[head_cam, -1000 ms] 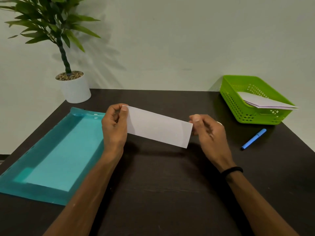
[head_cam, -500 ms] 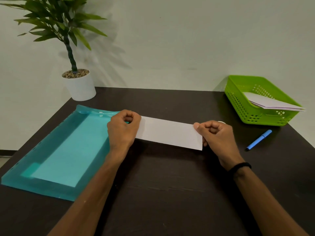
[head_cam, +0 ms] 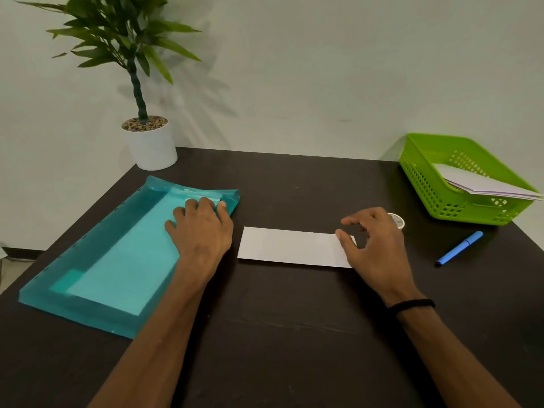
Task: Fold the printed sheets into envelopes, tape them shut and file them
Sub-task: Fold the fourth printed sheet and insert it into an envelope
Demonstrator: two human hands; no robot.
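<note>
Folded sheet (head_cam: 290, 246) flat on dark surface (head_cam: 294, 334), centre of view.

Left hand (head_cam: 203, 228) rests on teal folder (head_cam: 97, 269) at 9 o'clock of sheet, fingers spread flat, holding nothing. Right hand (head_cam: 374, 245) over sheet's 3 o'clock end, fingers loosely curled, thumb touching paper. Tape roll (head_cam: 397, 220) behind it. Green basket (head_cam: 424, 184) with papers at 2 o'clock; blue pen (head_cam: 459, 248) at 3 o'clock.

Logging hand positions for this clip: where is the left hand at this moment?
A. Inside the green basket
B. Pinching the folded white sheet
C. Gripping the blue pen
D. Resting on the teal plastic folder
D: the left hand lies with fingers spread on the far end of the teal plastic folder, clear of the folded white sheet on the table.
</note>
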